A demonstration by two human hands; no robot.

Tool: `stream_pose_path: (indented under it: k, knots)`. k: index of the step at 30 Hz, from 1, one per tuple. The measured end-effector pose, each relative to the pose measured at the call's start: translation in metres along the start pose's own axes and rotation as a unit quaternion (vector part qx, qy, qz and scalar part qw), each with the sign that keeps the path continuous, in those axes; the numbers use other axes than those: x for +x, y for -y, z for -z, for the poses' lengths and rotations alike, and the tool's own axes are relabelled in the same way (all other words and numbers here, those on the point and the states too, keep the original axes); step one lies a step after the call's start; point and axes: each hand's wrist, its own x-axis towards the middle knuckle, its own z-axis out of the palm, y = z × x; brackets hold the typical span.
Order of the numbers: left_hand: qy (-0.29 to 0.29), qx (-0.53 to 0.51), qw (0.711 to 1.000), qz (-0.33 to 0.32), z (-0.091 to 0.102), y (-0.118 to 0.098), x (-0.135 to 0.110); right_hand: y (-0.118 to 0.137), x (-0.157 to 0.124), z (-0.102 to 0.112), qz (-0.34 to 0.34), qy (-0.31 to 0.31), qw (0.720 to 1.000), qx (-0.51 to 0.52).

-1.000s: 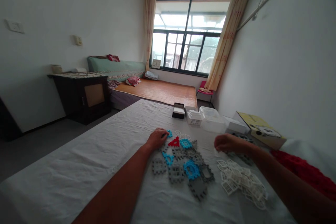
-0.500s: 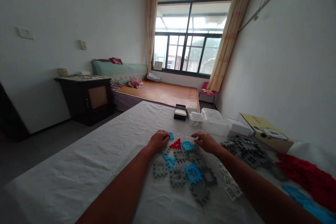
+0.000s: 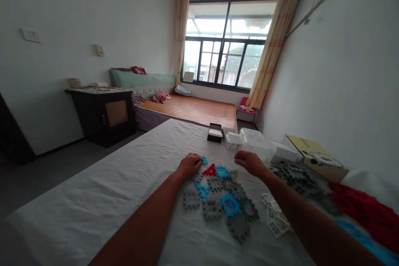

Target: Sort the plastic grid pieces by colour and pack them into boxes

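On the white cloth, my left hand [image 3: 190, 165] has its fingers closed at the edge of a small blue toothed building piece [image 3: 204, 160]. My right hand [image 3: 248, 161] is a little to the right, fingers curled together; whatever they hold is hidden. Two small white square frames [image 3: 217, 161] lie between the hands. Closer to me are a red triangular piece [image 3: 210, 170], a blue ring-like piece [image 3: 222, 171], a larger blue piece [image 3: 230, 205] and several grey toothed squares [image 3: 212, 208]. Another blue piece [image 3: 202, 190] rests left of the grey ones.
Loose white frames [image 3: 276, 220] lie under my right forearm. Piles of dark grey pieces [image 3: 291, 178], red pieces [image 3: 364, 210] and blue pieces [image 3: 363, 239] spread along the right. A black box [image 3: 215, 133], clear plastic tub [image 3: 254, 143] and yellow carton [image 3: 324, 158] stand behind.
My right hand has moved right, away from the white frames, and its fingers have curled in. One fewer white frame shows there. My left hand stays at the blue piece.
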Motion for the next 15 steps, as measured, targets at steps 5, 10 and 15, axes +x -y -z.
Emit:
stream_pose_path:
  k: [5, 10, 15]
  knots:
    - [0.0, 0.009, 1.0, 0.001, 0.001, -0.003, 0.001, -0.041, -0.064, 0.048, -0.021, 0.163, 0.978, 0.126]
    - [-0.004, 0.016, 1.0, 0.005, 0.001, -0.005, 0.001, -0.068, -0.095, 0.058, -0.053, 0.257, 0.958, 0.114]
    - [-0.007, 0.015, 1.0, 0.001, -0.002, -0.003, -0.001, -0.038, -0.054, 0.028, -0.016, 0.088, 0.993, 0.078]
